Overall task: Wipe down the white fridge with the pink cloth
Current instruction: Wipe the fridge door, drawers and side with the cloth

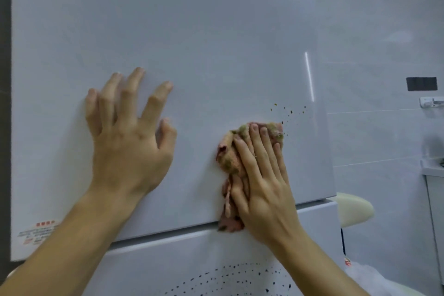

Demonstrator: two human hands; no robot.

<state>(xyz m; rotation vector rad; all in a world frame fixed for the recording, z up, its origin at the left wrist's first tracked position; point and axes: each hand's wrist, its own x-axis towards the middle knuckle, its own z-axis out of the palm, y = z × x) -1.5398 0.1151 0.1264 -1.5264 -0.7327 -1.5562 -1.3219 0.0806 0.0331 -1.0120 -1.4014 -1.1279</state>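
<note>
The white fridge [192,31] fills most of the view, its upper door facing me. My right hand [262,175] presses the crumpled pink cloth [230,158] flat against the door's lower right part; the cloth is soiled with greenish-brown grime and hangs down past the door's bottom edge. Small brown specks [288,112] dot the door just above and right of the cloth. My left hand [129,132] rests on the door to the left with fingers spread, holding nothing.
A lower fridge door [192,259] with a pattern of black dots lies below the gap. A red-and-white sticker [36,233] sits at the upper door's bottom left corner. Right of the fridge are a tiled wall [384,31], a black socket [421,83] and a cream rounded object [355,209].
</note>
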